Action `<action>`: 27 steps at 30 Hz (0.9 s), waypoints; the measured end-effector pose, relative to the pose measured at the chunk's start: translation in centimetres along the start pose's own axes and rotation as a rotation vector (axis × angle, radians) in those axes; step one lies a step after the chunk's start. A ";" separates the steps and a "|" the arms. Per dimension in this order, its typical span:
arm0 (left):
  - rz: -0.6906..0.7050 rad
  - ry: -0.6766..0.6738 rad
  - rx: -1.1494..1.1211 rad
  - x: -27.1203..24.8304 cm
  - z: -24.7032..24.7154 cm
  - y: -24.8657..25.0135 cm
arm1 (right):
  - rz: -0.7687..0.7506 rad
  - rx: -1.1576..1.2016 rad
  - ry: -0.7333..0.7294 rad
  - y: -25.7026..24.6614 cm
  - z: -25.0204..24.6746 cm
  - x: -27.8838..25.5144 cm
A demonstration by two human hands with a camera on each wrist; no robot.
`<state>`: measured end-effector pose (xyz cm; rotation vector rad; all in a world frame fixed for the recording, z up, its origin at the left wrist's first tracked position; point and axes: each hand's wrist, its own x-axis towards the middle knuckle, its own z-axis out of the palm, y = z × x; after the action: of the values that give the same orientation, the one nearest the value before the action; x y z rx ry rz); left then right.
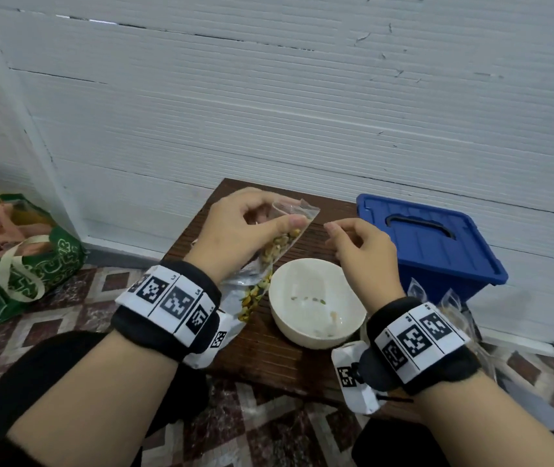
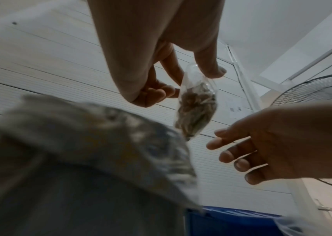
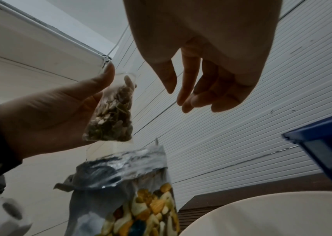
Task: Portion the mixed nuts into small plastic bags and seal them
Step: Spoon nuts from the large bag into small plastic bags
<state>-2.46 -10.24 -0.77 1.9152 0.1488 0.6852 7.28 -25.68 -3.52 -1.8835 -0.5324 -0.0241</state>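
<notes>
Near the middle of the head view, above the brown bench (image 1: 262, 352), the left hand (image 1: 235, 230) holds a small plastic bag (image 1: 285, 235) upright, thumb on one face and fingers (image 2: 155, 94) behind it, pinching it near its open top. The bag is partly filled with mixed nuts that sit in its lower half. The right hand (image 1: 360, 251) hangs just beside it, to the right, fingers loosely curled and holding nothing.

Below the left wrist lies the big nut packet (image 3: 140, 199), torn open. A white bowl (image 1: 319, 328) at lower centre holds only a few crumbs. A blue box (image 1: 437, 244) stands at the right edge of the bench, with more clear bags (image 1: 447, 298) in front of it.

The bag looks light, thin and slippery, and it will sag under the nuts, so tilting it risks spilling. The empty strip above the nuts seems the best place to take hold: the right hand can likely pinch one end of the mouth and press along the seal while the left keeps the bag upright.
</notes>
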 end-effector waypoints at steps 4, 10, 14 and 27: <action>-0.054 -0.033 -0.040 -0.5 3.6 0.3 | 0.039 0.048 0.077 1.2 -3.3 -0.7; -0.108 -0.089 -0.119 -1.4 9.2 0.1 | 0.120 0.138 0.237 2.9 -8.0 -1.2; -0.169 -0.143 -0.137 -1.8 12.2 -0.3 | 0.157 0.240 0.331 3.4 -10.4 -1.2; -0.187 -0.284 0.077 -3.6 16.3 -2.6 | 0.217 0.352 0.397 4.9 -13.1 -1.9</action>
<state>3.62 -23.60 -9.12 2.0201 0.1742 0.2829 10.45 -39.46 -3.42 -1.5281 -0.0518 -0.1487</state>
